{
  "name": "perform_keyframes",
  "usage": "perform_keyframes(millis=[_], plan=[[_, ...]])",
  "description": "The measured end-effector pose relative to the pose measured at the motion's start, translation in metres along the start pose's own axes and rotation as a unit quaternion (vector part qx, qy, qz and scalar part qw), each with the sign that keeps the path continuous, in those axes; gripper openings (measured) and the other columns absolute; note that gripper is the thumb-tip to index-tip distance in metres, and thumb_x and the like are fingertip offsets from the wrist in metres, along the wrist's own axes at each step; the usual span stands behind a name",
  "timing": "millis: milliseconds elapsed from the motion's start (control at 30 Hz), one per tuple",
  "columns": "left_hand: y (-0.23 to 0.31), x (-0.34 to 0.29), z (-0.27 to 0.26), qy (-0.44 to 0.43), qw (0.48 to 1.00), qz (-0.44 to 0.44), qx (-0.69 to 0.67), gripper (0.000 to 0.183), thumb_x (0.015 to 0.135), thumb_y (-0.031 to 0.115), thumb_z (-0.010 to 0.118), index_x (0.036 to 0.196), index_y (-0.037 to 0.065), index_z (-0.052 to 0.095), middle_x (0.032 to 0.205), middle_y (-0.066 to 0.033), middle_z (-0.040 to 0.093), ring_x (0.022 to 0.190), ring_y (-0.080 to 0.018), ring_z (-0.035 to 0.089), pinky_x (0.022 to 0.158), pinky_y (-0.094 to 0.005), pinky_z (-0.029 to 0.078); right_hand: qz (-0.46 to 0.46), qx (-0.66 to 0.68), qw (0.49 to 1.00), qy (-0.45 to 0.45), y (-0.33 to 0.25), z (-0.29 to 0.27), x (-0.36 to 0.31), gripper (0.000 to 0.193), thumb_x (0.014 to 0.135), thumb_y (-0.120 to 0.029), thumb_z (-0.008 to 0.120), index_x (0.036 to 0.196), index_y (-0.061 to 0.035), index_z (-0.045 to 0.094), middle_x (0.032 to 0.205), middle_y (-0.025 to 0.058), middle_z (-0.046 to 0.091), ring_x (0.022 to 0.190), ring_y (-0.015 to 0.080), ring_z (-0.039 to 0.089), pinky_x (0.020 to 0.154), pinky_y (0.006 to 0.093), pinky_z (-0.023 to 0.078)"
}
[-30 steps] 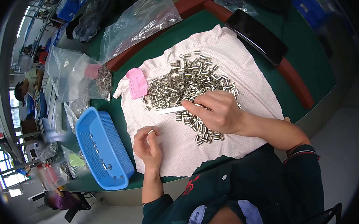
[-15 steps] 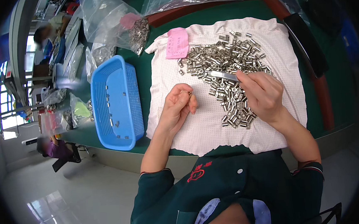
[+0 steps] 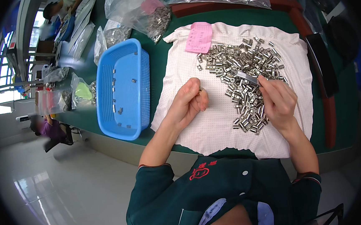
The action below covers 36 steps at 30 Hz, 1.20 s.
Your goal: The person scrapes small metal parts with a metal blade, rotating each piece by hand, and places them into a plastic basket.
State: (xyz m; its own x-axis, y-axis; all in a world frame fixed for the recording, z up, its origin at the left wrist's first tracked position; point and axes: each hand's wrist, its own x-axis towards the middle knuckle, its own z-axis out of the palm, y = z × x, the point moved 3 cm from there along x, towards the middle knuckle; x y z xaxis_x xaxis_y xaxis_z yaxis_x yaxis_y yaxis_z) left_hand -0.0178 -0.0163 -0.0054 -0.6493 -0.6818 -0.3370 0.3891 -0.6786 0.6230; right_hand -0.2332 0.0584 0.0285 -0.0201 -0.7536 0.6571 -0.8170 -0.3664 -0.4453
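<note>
While a flat metal tool (image 3: 247, 78) is gripped between the thumb and fingers of the right hand (image 3: 281, 99), its tip is pointed to 10 o'clock, over a pile of small metal fittings (image 3: 251, 103); whether a fitting is touched cannot be told. By the left hand (image 3: 187, 103), at 9 o'clock from the pile, a small metal piece (image 3: 200, 89) is pinched, mostly hidden by the fingers. Pile and hands are underlain by a pale dotted cloth (image 3: 215, 127), spread on a green table (image 3: 224, 14). At the pile's 10 to 11 o'clock, a pink paper slip (image 3: 199, 37) is laid. At the left hand's 9 to 10 o'clock, a blue basket (image 3: 144, 90) is placed, with a few fittings scattered inside.
</note>
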Motion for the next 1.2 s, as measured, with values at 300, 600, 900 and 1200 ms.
perform_keyframes(millis=[300,600,900,1200], plan=[[-0.005,0.002,-0.009,-0.021,0.975,-0.071,-0.208,0.012,0.091,0.019,0.043,0.089,0.008,0.043,0.074,-0.0114,0.056,0.066,-0.0142,0.057,0.057,-0.0227,0.047,0.004,0.000,1.000,-0.006,0.000,0.001,0.000,0.029,0.067,0.002,0.064,0.096,-0.0014,0.063,0.068,0.0093,0.055,0.059,0.0221,0.055,0.051,0.0306,0.043],[0.000,0.000,0.000,0.018,0.999,-0.028,-0.032,0.017,0.093,0.023,0.040,0.092,0.007,0.044,0.074,-0.0101,0.059,0.059,-0.0129,0.055,0.056,-0.0215,0.045,-0.008,0.010,1.000,-0.022,-0.006,0.004,0.000,0.029,0.067,0.002,0.064,0.096,-0.0021,0.063,0.068,0.0089,0.055,0.057,0.0218,0.054,0.049,0.0299,0.042],[-0.001,-0.003,0.003,0.014,0.985,-0.077,-0.156,0.027,0.094,0.032,0.035,0.088,0.008,0.044,0.057,0.0007,0.041,0.048,-0.0078,0.036,0.048,-0.0209,0.034,-0.013,0.016,0.999,-0.038,-0.010,0.006,-0.003,0.029,0.066,0.003,0.064,0.094,-0.0012,0.063,0.067,0.0090,0.055,0.055,0.0218,0.054,0.048,0.0302,0.042],[0.004,-0.005,0.000,0.039,0.988,0.024,0.149,0.010,0.084,0.011,0.055,0.090,0.004,0.052,0.076,-0.0063,0.059,0.061,-0.0083,0.056,0.056,-0.0190,0.046,-0.016,0.018,0.999,-0.035,-0.010,0.007,0.000,0.028,0.067,0.003,0.064,0.095,-0.0007,0.063,0.066,0.0092,0.055,0.055,0.0216,0.054,0.049,0.0300,0.043]])
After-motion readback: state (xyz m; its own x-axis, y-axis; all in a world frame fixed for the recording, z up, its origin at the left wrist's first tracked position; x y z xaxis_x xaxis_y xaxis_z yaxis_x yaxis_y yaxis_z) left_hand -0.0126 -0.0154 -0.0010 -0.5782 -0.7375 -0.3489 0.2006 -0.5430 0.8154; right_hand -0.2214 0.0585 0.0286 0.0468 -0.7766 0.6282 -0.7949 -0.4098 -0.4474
